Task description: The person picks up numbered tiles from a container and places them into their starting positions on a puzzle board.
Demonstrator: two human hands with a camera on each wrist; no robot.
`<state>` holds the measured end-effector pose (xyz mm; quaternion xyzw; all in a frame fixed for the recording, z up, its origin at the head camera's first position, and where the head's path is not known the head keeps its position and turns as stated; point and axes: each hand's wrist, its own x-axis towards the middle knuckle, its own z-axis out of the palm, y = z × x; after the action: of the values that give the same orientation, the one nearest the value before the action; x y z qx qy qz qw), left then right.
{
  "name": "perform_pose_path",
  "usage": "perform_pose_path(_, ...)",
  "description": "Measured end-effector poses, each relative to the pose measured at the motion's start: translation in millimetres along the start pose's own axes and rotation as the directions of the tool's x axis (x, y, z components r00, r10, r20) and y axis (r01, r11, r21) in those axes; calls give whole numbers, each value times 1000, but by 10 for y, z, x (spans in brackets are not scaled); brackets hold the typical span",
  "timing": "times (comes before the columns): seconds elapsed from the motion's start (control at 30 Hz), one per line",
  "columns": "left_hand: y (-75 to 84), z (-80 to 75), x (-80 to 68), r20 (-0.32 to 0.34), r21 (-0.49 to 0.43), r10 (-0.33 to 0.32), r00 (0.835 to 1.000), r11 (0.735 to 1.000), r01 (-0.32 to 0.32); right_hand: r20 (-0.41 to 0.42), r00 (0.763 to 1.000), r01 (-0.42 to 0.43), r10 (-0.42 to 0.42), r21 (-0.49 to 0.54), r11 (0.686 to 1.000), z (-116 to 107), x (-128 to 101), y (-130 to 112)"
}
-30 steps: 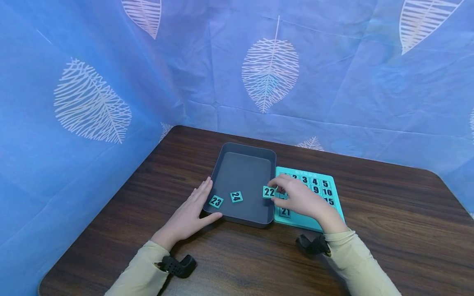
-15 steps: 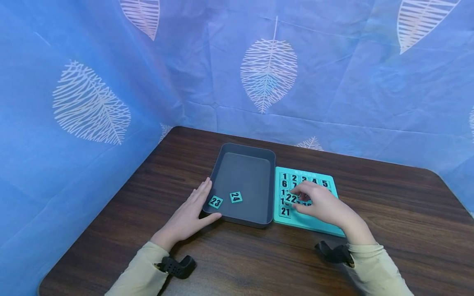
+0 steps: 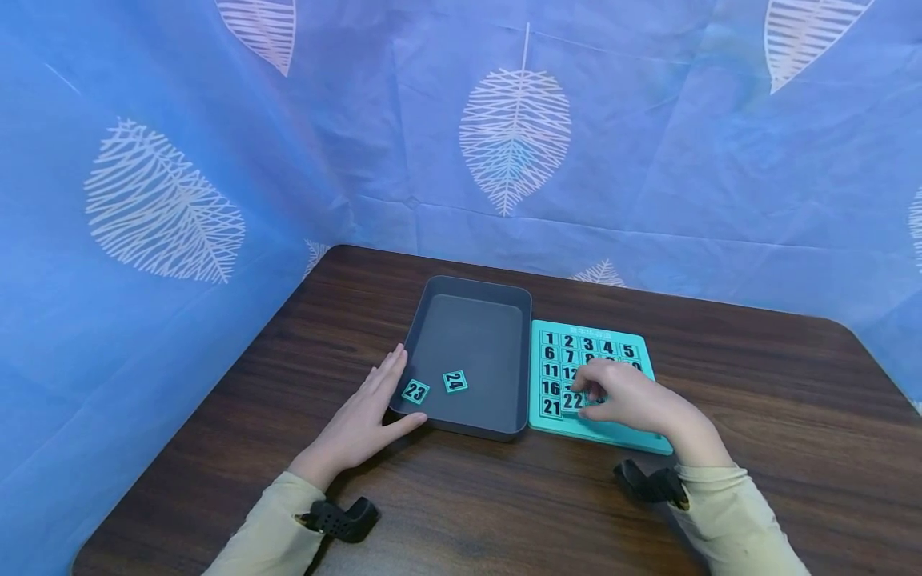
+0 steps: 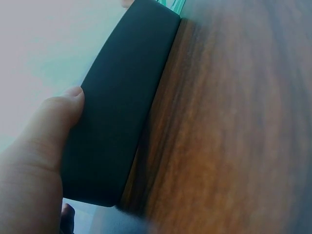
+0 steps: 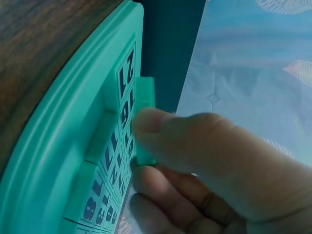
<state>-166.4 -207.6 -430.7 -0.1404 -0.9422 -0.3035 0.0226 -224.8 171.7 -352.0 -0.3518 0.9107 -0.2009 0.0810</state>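
Observation:
My right hand (image 3: 634, 396) pinches the teal number tile marked 22 (image 3: 572, 401) between thumb and fingers, over the lower left of the teal number puzzle board (image 3: 605, 438). In the right wrist view that tile (image 5: 145, 90) stands a little above the board's face, close to tile 21 (image 5: 126, 72). With fingers spread straight, my left hand (image 3: 356, 432) rests against the left side and near corner of the dark grey tray (image 3: 471, 336). Its thumb (image 4: 63, 109) touches the tray wall (image 4: 114, 112) in the left wrist view. Tiles 23 (image 3: 415, 391) and 24 (image 3: 454, 381) lie inside the tray.
Tray and board stand side by side on a dark wooden table (image 3: 468, 512). Rows of numbered tiles (image 3: 569, 342) fill the upper part of the board; my right hand hides some of them. A blue cloth with white leaf prints (image 3: 515, 144) hangs behind the table.
My right hand has carried tile 22 from the tray's right edge rightward over the board, then down beside tile 21. The left hand has stayed against the tray.

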Motion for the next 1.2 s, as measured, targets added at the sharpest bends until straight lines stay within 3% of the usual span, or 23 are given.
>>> perform_pose_path(0.33,-2,-2,-8,-5,-3,8,1000,1000,-8,88,996,-25,20,58,998,-2,-11,42)
perform_pose_path(1.2,2,2,4,-11,12,29,1000,1000,-28,86,993,-86,79,85,993,79,40,104)
